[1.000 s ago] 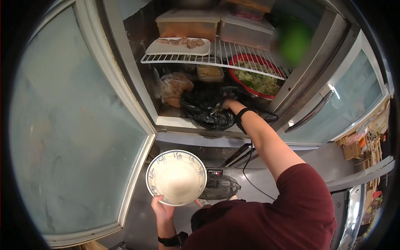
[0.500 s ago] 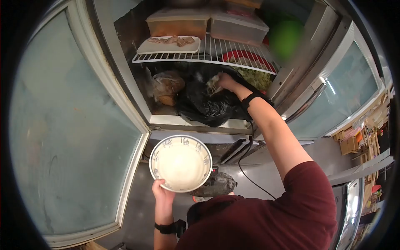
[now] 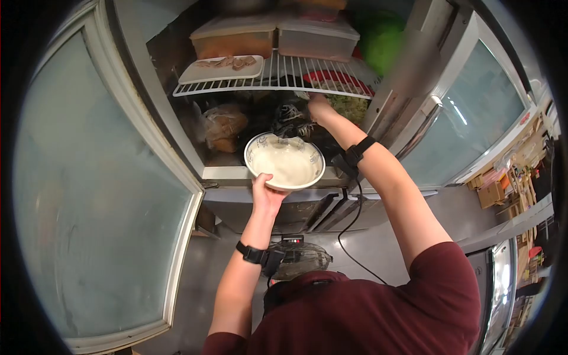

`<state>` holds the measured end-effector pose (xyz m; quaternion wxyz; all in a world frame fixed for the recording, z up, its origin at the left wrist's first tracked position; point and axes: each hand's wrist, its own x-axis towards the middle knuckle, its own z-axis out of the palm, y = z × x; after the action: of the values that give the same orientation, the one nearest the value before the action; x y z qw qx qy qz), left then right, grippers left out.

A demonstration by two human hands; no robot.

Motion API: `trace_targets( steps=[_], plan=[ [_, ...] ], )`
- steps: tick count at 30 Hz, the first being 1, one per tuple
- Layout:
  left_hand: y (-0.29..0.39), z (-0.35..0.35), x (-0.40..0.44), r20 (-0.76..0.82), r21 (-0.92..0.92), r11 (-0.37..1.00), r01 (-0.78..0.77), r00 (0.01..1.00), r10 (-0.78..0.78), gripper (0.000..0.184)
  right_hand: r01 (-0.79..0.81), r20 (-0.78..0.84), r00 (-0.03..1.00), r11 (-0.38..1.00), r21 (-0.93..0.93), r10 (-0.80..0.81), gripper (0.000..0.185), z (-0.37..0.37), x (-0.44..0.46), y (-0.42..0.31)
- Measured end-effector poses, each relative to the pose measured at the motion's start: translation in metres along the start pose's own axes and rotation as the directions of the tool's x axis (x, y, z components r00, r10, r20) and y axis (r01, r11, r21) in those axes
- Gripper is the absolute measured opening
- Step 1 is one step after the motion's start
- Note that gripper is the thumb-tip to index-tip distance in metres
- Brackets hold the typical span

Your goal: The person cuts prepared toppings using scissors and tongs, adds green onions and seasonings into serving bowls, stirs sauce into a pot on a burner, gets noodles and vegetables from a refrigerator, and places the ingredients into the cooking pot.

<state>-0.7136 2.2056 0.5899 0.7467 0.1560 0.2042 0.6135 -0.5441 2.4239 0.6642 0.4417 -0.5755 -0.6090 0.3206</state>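
My left hand [image 3: 267, 195] grips the near left rim of a white bowl [image 3: 287, 163] with a blue pattern, thumb on the rim. The bowl is tilted and shows nothing inside. It hangs over the fridge's front sill, before a black plastic bag [image 3: 269, 133] on the lower level. Dark, pale-streaked pieces [image 3: 289, 112] show at the bag's opening. My right hand [image 3: 320, 109] is closed above the bag, just under the wire shelf; its fingertips are partly hidden. A small pale bit shows by them, and I cannot tell what they hold.
On the wire shelf [image 3: 284, 80] stand two lidded plastic boxes [image 3: 319, 41] and a white tray [image 3: 222, 69] with meat slices. Bagged brown food [image 3: 223, 127] lies lower left, leafy greens [image 3: 349, 109] at right. An open glass door [image 3: 106, 189] stands left; a fan [image 3: 302, 260] is below.
The bowl has moved up and forward to the fridge opening, in front of the black bag. My right hand has risen slightly from the bag toward the shelf. The view has shifted.
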Motion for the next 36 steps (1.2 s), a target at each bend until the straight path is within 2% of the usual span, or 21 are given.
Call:
trace_targets(
  steps=[1,2,3,5,7,9,11,12,15,17,18,19,21,24,25,27,29,31,34,36],
  plan=[
    [-0.006,0.007,0.007,-0.043,0.039,0.999,-0.029,0.999,0.031,0.063,0.078,-0.053,0.995,0.982,-0.170,-0.088,0.044,-0.007,-0.018,-0.015],
    [-0.013,0.007,0.016,-0.082,0.029,0.999,-0.035,0.996,0.038,0.062,-0.050,-0.023,0.999,0.989,-0.140,0.048,0.050,-0.012,-0.034,-0.029],
    [-0.020,0.008,0.023,-0.122,0.020,0.999,-0.040,0.992,0.042,0.061,0.175,-0.147,0.973,0.984,-0.030,-0.178,0.048,-0.011,-0.058,-0.035],
    [-0.033,0.011,0.027,-0.104,-0.108,0.993,-0.038,0.994,0.027,0.056,0.095,-0.159,0.983,0.995,-0.004,-0.094,0.048,-0.005,-0.070,-0.005],
    [-0.042,0.009,0.029,-0.068,-0.181,0.983,-0.040,0.997,0.028,0.053,-0.032,-0.198,0.980,0.990,-0.139,0.004,0.052,0.007,-0.119,0.003],
    [-0.052,-0.005,0.022,-0.019,-0.202,0.978,-0.048,0.999,0.045,0.052,0.002,0.076,0.997,0.975,-0.223,0.015,0.064,0.012,-0.156,0.025],
    [-0.055,-0.021,0.013,-0.044,-0.178,0.984,0.004,0.999,-0.012,0.056,0.159,0.368,0.930,0.917,-0.365,-0.015,0.071,0.003,-0.185,0.038],
    [-0.057,-0.030,0.008,-0.037,-0.183,0.983,0.015,0.999,-0.022,0.057,0.405,0.538,0.836,0.778,-0.480,-0.103,0.064,-0.015,-0.197,0.022],
    [-0.062,-0.053,0.000,0.047,-0.200,0.980,-0.009,0.999,0.018,0.065,0.479,0.623,0.780,0.701,-0.529,-0.063,0.043,-0.043,-0.202,0.001],
    [-0.059,-0.060,-0.008,0.053,-0.217,0.976,-0.006,0.998,0.018,0.065,0.215,0.396,0.918,0.838,-0.502,0.002,0.028,-0.048,-0.193,-0.018],
    [-0.059,-0.063,-0.012,0.040,-0.216,0.976,0.000,0.999,0.009,0.066,0.305,0.338,0.922,0.891,-0.335,-0.189,0.025,-0.045,-0.184,-0.008],
    [-0.058,-0.066,-0.016,0.029,-0.213,0.977,0.004,1.000,0.002,0.066,0.383,0.277,0.911,0.873,-0.301,-0.305,0.022,-0.043,-0.175,-0.003],
    [-0.054,-0.073,-0.023,0.028,-0.192,0.981,-0.002,1.000,0.007,0.066,0.363,0.192,0.932,0.788,-0.498,-0.308,0.024,-0.035,-0.158,-0.007],
    [-0.053,-0.090,-0.034,0.079,-0.171,0.985,0.003,0.997,0.011,0.066,0.313,0.271,0.948,0.622,-0.717,-0.165,0.035,-0.008,-0.134,0.021],
    [-0.055,-0.094,-0.036,0.051,-0.179,0.984,0.003,0.999,0.007,0.066,0.354,0.329,0.928,0.691,-0.629,-0.176,0.046,0.004,-0.134,0.030],
    [-0.057,-0.094,-0.039,-0.005,-0.194,0.981,-0.010,1.000,0.009,0.066,0.514,0.405,0.857,0.583,-0.630,-0.318,0.051,0.037,-0.160,0.043],
    [-0.057,-0.092,-0.042,-0.014,-0.198,0.980,-0.007,1.000,0.004,0.064,0.623,0.355,0.757,0.442,-0.645,-0.549,0.054,0.088,-0.192,0.111],
    [-0.059,-0.099,-0.045,-0.063,-0.185,0.983,0.005,0.998,-0.017,0.063,0.706,0.664,0.694,0.447,-0.550,-0.279,0.056,0.081,-0.247,0.077],
    [-0.054,-0.112,-0.057,-0.065,-0.190,0.981,0.039,0.997,-0.052,0.063,0.717,0.705,0.655,0.516,-0.469,-0.270,0.043,0.062,-0.271,0.054],
    [-0.051,-0.125,-0.063,-0.033,-0.175,0.983,0.051,0.998,-0.058,0.065,0.616,0.733,0.667,0.652,-0.442,-0.132,0.044,0.041,-0.247,0.041]
  ],
)
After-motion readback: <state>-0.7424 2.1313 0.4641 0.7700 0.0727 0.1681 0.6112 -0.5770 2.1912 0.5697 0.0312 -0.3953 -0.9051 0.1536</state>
